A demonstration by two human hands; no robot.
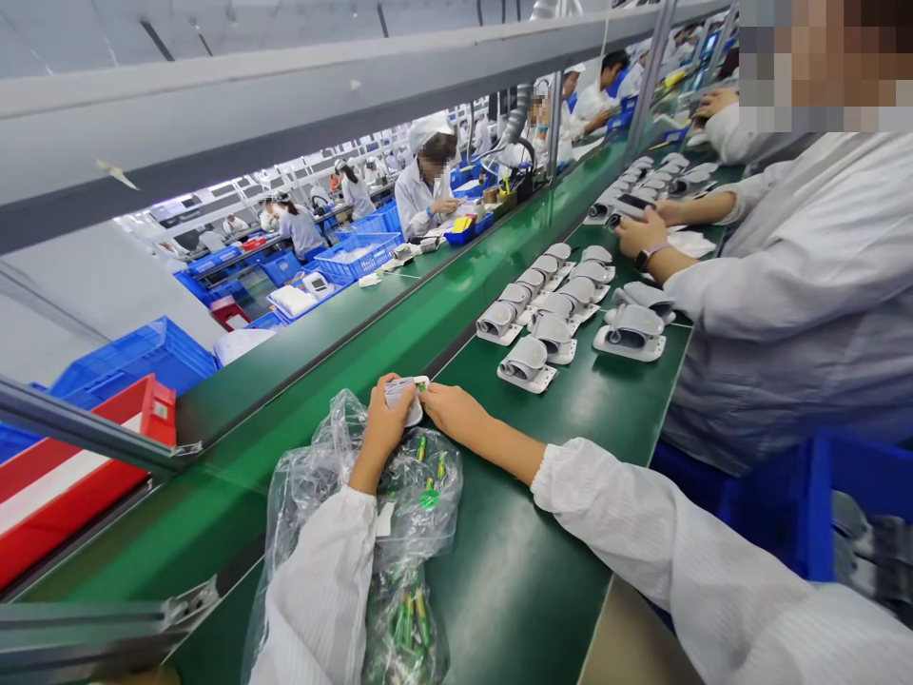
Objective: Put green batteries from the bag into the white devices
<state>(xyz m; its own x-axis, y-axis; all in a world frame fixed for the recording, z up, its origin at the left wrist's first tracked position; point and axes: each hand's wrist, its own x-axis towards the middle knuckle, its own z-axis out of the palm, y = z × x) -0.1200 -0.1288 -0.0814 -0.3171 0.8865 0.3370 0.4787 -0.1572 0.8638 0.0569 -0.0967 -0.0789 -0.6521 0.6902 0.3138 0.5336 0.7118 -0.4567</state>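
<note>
My left hand (383, 420) is closed around a white and grey device (412, 398), which looks like a wrist blood pressure monitor with its cuff rolled up. The fingers of my right hand (451, 409) pinch together at the device's right edge, where the green end of a small battery (423, 386) shows. Below my hands lies a clear plastic bag (328, 457) with loose green and gold batteries (420, 459) in it. More batteries (412, 618) lie lower in the plastic, beside my left sleeve.
Several similar monitors (526, 362) stand in rows on the green bench (514, 533). A green conveyor belt (300, 381) runs along the left. A co-worker's hands (642, 233) hold a device at the upper right. A red bin (106, 433) and blue crates (128, 362) stand left.
</note>
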